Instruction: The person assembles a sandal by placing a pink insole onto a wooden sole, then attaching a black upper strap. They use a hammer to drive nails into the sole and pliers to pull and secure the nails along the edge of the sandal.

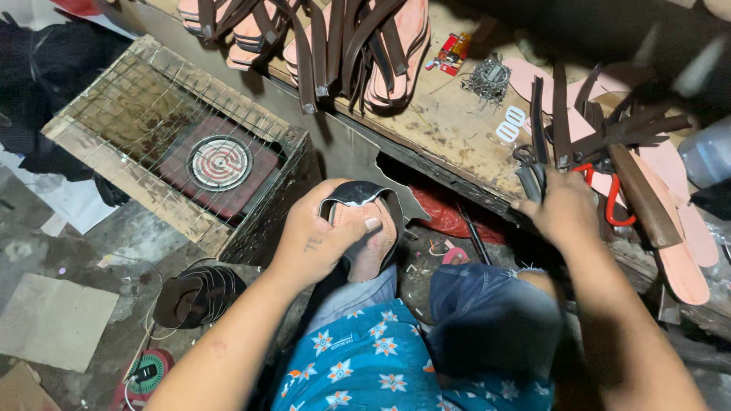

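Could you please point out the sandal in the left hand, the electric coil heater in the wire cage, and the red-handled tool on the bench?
sandal (pixel 371 242), head view, pink insole.
electric coil heater (pixel 220 163), head view, coil centre.
red-handled tool (pixel 611 202), head view, red handle.

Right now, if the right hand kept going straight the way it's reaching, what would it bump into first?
Probably the grey pliers-like tool at the workbench edge. The right hand points up toward it and looks to be touching it already, with red-handled tools beside. Depth is hard to judge.
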